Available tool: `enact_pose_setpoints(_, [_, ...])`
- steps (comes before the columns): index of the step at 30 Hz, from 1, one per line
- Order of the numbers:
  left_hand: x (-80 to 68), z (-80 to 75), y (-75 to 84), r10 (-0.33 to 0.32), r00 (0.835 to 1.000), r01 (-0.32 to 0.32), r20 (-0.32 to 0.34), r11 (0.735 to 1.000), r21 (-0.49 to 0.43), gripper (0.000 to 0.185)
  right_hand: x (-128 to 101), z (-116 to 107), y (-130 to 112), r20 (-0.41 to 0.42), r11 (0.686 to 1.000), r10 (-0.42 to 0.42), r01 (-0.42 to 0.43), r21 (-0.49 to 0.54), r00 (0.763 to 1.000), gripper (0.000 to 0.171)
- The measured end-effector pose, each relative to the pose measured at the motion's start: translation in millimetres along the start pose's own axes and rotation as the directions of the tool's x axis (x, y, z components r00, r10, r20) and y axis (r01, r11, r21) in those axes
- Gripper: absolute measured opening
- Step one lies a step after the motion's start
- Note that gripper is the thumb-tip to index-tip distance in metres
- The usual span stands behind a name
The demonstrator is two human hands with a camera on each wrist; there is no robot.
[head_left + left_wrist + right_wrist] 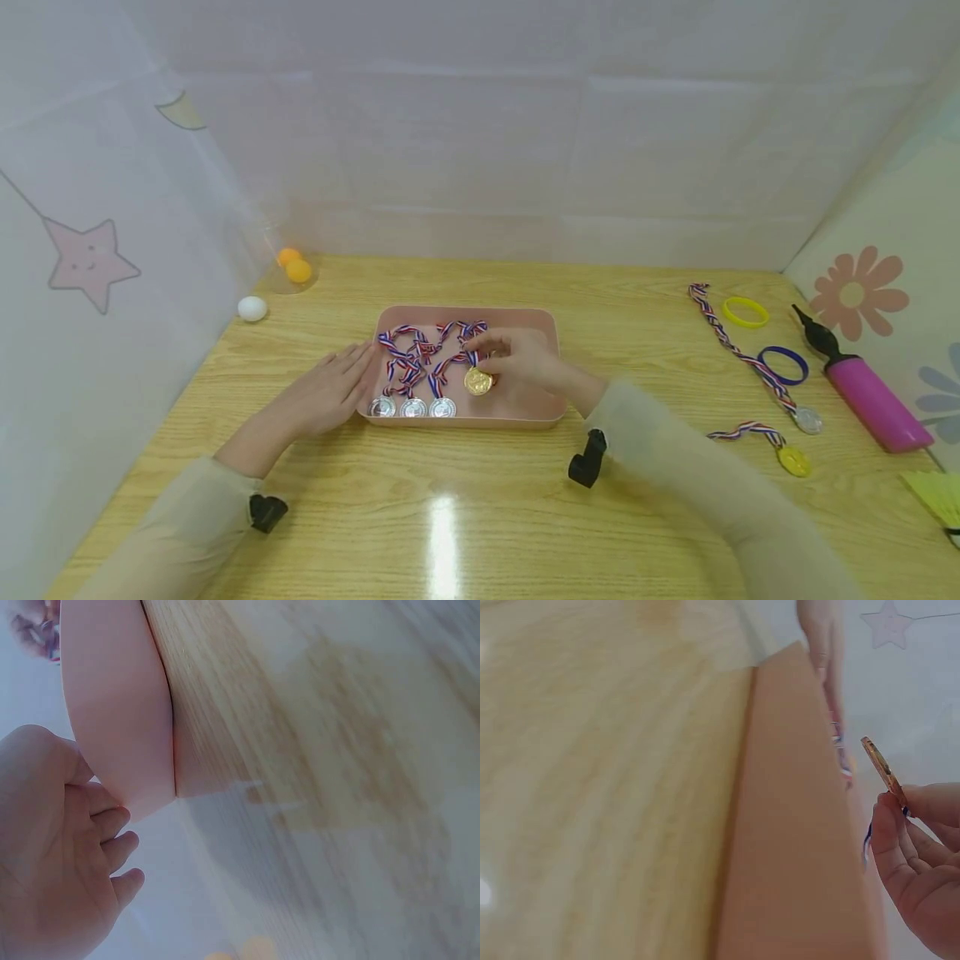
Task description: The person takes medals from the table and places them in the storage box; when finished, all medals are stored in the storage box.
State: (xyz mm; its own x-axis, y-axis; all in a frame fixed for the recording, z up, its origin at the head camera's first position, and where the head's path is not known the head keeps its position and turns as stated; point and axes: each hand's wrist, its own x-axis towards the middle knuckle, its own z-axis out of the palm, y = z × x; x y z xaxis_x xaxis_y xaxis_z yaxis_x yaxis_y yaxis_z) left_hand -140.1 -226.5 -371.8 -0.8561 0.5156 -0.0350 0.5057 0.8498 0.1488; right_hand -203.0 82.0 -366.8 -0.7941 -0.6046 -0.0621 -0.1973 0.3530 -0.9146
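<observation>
No readable writing anywhere we can spot; the medal faces are too small and blurry to make out. The right hand (517,360) pinches a gold medal (477,381) over the pink tray (540,321), fingers curled on it near the ribbon. Three silver medals (412,407) sit in a row along the tray's near edge, ribbons tangled behind them. The left hand (330,392) lies flat with straight fingers against the tray's left side, probably touching it. Off to the right on the wooden surface (450,517) we see two more medals, a yellow wristband (746,312), a blue wristband (782,365) and a pink pump (870,400). A white ball (252,308) and orange balls (294,265) sit far left.
</observation>
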Motion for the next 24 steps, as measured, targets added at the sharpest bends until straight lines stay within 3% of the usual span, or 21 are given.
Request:
enact_pose_setpoints(10, [0.3,-0.3,0.8,-0.012,1.000,0.012,0.002,1.000,0.000,0.050,-6.8,26.4,22.6,0.032,0.999,0.041,-0.041,0.020,0.999,0.024])
enact_pose_setpoints(15, [0.6,0.2,0.5,-0.014,1.000,0.014,0.003,1.000,0.003,0.049,-3.2,31.9,26.1,0.029,0.997,0.047,-0.045,-0.066,0.998,0.020])
enact_pose_setpoints(21, [1.0,0.6,0.0,-0.011,1.000,0.011,0.002,1.000,0.009,0.050,-1.2,32.3,24.1,0.006,0.966,0.006,-0.005,-0.260,1.000,0.015])
enact_pose_setpoints(24, [1.1,0.7,-0.2,-0.010,1.000,0.010,0.003,1.000,0.008,0.050,-0.5,32.4,24.4,0.011,0.960,0.010,-0.006,-0.278,1.000,0.013])
